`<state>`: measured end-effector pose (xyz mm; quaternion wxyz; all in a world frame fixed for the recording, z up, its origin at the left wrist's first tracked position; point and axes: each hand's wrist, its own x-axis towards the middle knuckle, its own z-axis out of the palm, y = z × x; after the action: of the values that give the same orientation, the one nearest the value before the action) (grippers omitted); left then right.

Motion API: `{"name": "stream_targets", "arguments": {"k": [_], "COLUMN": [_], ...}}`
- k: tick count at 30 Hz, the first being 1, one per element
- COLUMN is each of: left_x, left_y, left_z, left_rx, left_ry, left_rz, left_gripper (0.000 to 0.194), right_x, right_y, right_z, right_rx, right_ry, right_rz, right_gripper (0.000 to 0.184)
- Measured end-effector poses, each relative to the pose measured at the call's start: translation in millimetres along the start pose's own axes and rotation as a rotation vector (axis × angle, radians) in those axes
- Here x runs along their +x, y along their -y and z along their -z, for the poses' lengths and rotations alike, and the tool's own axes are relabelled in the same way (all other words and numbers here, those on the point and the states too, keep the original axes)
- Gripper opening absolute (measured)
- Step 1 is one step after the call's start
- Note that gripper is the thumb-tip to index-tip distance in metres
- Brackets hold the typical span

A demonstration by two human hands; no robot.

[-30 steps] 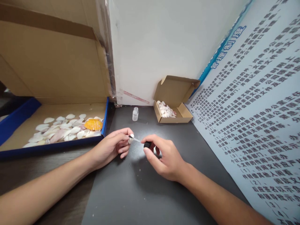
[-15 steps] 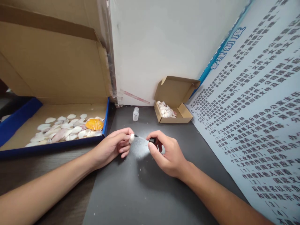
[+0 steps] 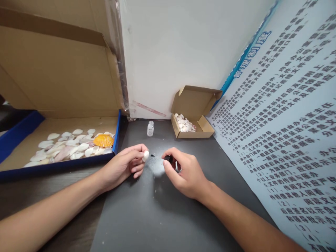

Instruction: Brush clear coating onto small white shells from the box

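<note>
Looks like the brush tip (image 3: 152,155) just came away from the little white shell (image 3: 146,156) the left hand (image 3: 123,166) has pinched above the bench (image 3: 136,217), so no brushing right now, while the right hand's (image 3: 187,171) grip stays closed round the black cap (image 3: 168,159).

Shell (image 3: 145,155): white, smooth, small, with two rounded parts showing; too small to tell if one piece or two. Pinched in the left hand (image 3: 130,162), clear of the table (image 3: 157,224), toward its left edge. Brush (image 3: 152,155): black cap (image 3: 168,159) in the right hand (image 3: 182,169), stem faint against glare, dark tip pointing at the shell, near but apart. Bottle (image 3: 150,129): small, pale, labelled in unreadable print, open at the top; standing upright near the table's far left corner.
</note>
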<state>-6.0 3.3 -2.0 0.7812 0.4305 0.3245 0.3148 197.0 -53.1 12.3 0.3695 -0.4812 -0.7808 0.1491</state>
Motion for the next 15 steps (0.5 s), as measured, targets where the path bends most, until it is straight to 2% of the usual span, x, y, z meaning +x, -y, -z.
{"name": "stream_targets", "arguments": {"k": [4, 8, 13, 15], "left_x": [-0.7, -0.7, 0.3, 0.9], "left_y": [-1.2, -1.6, -0.9, -0.4], "left_z": [-1.4, -1.3, -0.8, -0.6], "left_rx": [-0.005, -0.002, -0.042, -0.052], "left_ry": [-0.006, -0.002, -0.022, -0.03], "left_rz": [-0.002, -0.001, -0.008, -0.011], "left_gripper": [0.009, 0.01, 0.009, 0.009], "right_x": [0.7, 1.7, 1.1, 0.6], "right_y": [0.7, 0.2, -0.2, -0.2], "right_z": [0.6, 0.9, -0.2, -1.1], "right_rx": [0.061, -0.03, 0.083, 0.056], "right_ry": [0.035, 0.037, 0.055, 0.075], "right_rz": [0.053, -0.036, 0.061, 0.047], "right_gripper": [0.015, 0.011, 0.014, 0.014]}}
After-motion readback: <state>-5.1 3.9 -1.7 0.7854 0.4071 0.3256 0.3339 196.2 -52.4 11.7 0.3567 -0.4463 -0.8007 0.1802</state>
